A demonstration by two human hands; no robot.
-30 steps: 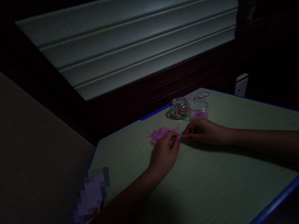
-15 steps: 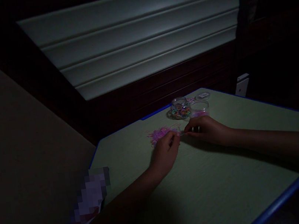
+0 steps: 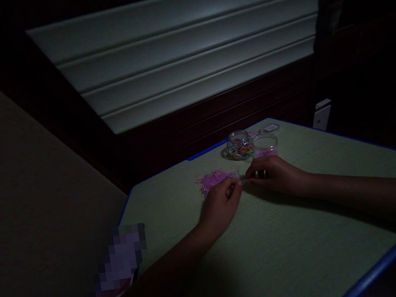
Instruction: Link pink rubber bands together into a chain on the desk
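Note:
My left hand (image 3: 223,205) and my right hand (image 3: 280,174) meet fingertip to fingertip above the table, both pinching. Between them runs a small thin rubber band (image 3: 245,181), bluish green in the dim light. Just behind my left hand lies a loose pile of pink and purple small rubber bands (image 3: 214,179), partly covered by that hand. Beyond my right hand stands an open clear jar (image 3: 264,142) with pinkish bands low inside, its base hidden by the hand. Beside it on the left is another clear jar (image 3: 239,146) holding multicoloured hair ties.
A clear round lid (image 3: 270,129) with a white label lies at the table's far corner. The pale green table (image 3: 273,251) has blue edging. A wall borders the left, where a blurred-out item (image 3: 121,259) sits at the edge. A white box-like object (image 3: 322,115) stands beyond the table.
Both hands keep their pinch, with the fingertips slightly farther right. The band between them looks greener now than the pale strand before. The view has shifted slightly.

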